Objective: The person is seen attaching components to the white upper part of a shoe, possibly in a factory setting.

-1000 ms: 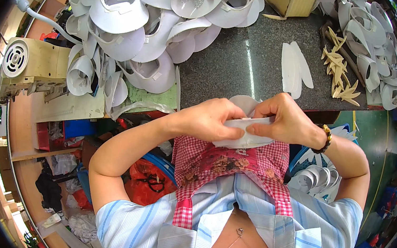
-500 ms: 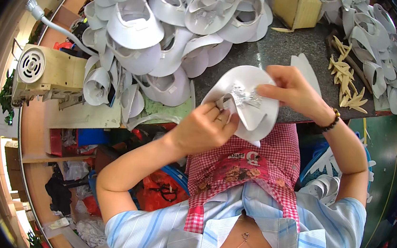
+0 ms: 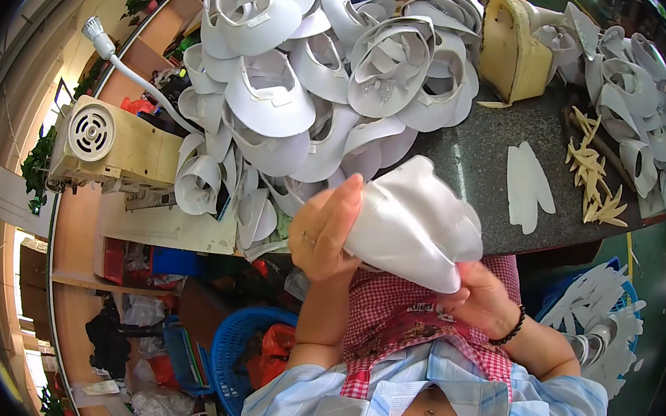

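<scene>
Your right hand (image 3: pixel 478 298) pinches the lower right corner of a white visor-like piece (image 3: pixel 416 224), thumb and fingers closed on its edge, and a dark beaded bracelet (image 3: pixel 509 329) circles that wrist. Your left hand (image 3: pixel 325 235) stands at the piece's left edge with the fingers pointing up and a ring showing; its thumb is hidden, so you cannot tell from here whether it clamps the piece or only steadies it. The piece is raised between your two hands, tilted, its smooth curved face showing, in front of your red checked apron (image 3: pixel 378 321) and across the view of the front edge of the dark speckled tabletop (image 3: pixel 474 201). On that surface, to the right of the piece, lie flat white strips (image 3: pixel 524 190), then a cluster of cream curved slips (image 3: pixel 589 172). Beyond your hands a large heap of white visors (image 3: pixel 271 115) spreads over the left and middle, and a smaller pile (image 3: pixel 632 120) stands at the far right. A cream machine (image 3: pixel 119 139) sits at the left under a bendy lamp (image 3: pixel 99 39). Below the tabletop, a blue basket (image 3: pixel 226 358) at your left holds a red bag (image 3: pixel 278 341).
</scene>
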